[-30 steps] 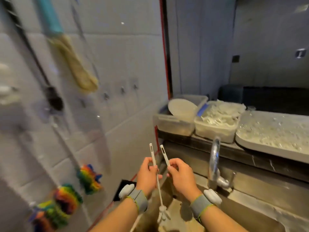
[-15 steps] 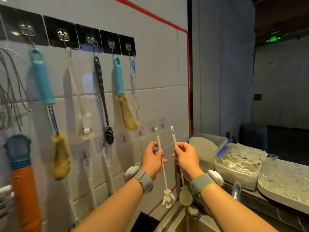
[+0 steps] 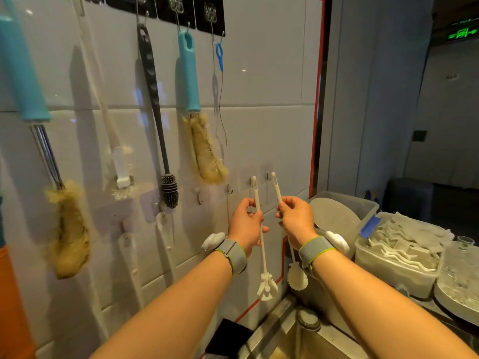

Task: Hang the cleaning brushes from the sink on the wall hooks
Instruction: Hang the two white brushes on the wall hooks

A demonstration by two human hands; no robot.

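While both brushes hang near-vertical, heads down, left hand (image 3: 246, 224) fingers pinch the tufted brush (image 3: 261, 239) near the wall hooks (image 3: 253, 180), right hand (image 3: 295, 218) pinches the round-headed brush (image 3: 296, 275) beside it

two thin white brushes, both upright w/ heads down. left brush (image 3: 261, 244) has a small fan-shaped bristle tip; its top end touches a low wall hook (image 3: 253, 180). right brush (image 3: 297, 275) has a round flat head, top end just beside the next hook (image 3: 269, 175).
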